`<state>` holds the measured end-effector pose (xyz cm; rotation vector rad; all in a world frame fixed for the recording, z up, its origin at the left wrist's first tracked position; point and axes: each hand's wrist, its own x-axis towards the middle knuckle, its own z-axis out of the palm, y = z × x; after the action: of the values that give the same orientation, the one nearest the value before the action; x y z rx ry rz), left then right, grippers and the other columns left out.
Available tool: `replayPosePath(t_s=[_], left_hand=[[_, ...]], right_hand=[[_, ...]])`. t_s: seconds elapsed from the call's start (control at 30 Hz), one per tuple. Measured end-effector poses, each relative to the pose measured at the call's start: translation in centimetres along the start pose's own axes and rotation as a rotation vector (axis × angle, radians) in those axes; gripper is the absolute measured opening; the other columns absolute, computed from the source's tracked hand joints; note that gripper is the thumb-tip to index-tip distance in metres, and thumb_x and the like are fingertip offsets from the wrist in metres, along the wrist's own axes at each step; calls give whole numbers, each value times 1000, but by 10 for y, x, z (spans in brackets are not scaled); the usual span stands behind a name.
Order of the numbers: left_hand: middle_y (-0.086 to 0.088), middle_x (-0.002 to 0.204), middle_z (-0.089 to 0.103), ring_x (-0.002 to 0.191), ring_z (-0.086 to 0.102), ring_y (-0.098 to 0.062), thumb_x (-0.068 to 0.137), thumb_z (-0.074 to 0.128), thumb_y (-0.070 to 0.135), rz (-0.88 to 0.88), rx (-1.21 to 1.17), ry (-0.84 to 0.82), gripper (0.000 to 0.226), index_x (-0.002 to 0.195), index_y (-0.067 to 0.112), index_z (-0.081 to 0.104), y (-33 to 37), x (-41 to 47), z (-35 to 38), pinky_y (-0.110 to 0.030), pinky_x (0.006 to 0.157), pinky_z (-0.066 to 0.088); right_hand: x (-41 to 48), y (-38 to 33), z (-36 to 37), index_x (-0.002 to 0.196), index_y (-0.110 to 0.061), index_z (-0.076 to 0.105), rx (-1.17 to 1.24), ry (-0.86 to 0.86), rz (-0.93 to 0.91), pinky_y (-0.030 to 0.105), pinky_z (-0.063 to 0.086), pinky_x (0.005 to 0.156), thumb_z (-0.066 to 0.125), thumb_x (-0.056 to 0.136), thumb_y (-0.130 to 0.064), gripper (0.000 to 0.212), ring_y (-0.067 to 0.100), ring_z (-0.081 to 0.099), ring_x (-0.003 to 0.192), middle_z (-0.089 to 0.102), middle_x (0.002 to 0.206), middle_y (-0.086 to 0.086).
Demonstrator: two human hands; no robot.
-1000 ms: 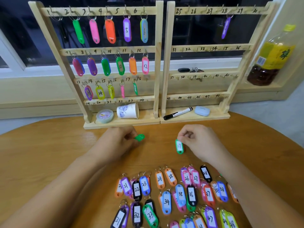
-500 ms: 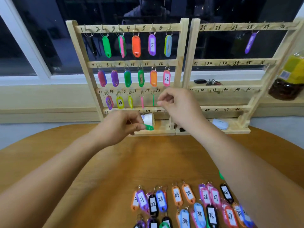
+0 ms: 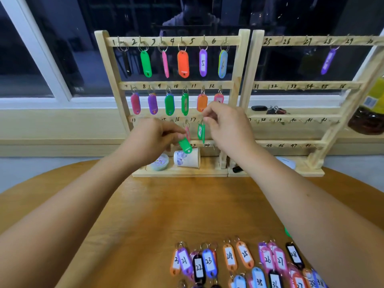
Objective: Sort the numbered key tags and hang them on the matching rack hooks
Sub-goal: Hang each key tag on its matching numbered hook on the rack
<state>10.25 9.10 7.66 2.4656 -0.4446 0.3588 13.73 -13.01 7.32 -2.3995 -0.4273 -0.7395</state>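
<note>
Tag 17 (image 3: 200, 132), green with a white label, hangs just under the mark 17 on the third rail of the left rack (image 3: 241, 59), beside a pink tag (image 3: 187, 133) below 16. The right hand (image 3: 226, 125) pinches its ring between thumb and forefinger; whether the ring sits on the hook cannot be told. The left hand (image 3: 151, 138), low before the rack's fourth rail, grips a second green tag (image 3: 185, 145), its number unseen, above the paper cup (image 3: 188, 157) lying on the rack's base. Loose numbered tags (image 3: 230, 258) lie on the table (image 3: 166, 204) well in front of the rack.
</note>
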Motion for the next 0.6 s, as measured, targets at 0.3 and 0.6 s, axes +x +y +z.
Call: replayPosePath(t_s=[0.3, 0.6], left_hand=[[11, 76, 76, 53, 68, -6, 93, 81, 35, -73, -55, 245, 14, 84, 27, 73, 16, 24, 9, -34, 69, 61], [8, 80, 74, 64, 64, -7, 94, 79, 41, -100, 54, 242, 16, 87, 27, 78, 20, 35, 8, -32, 63, 55]], right_hand=[[-2, -3, 2, 107, -29, 71, -57, -1, -3, 34, 58, 76, 67, 102, -23, 9, 16, 69, 88, 73, 92, -12], [-3, -5, 1, 106, -29, 71, -60, -2, -11, 38, 62, 78, 68, 102, -24, 8, 13, 69, 88, 73, 94, -11]])
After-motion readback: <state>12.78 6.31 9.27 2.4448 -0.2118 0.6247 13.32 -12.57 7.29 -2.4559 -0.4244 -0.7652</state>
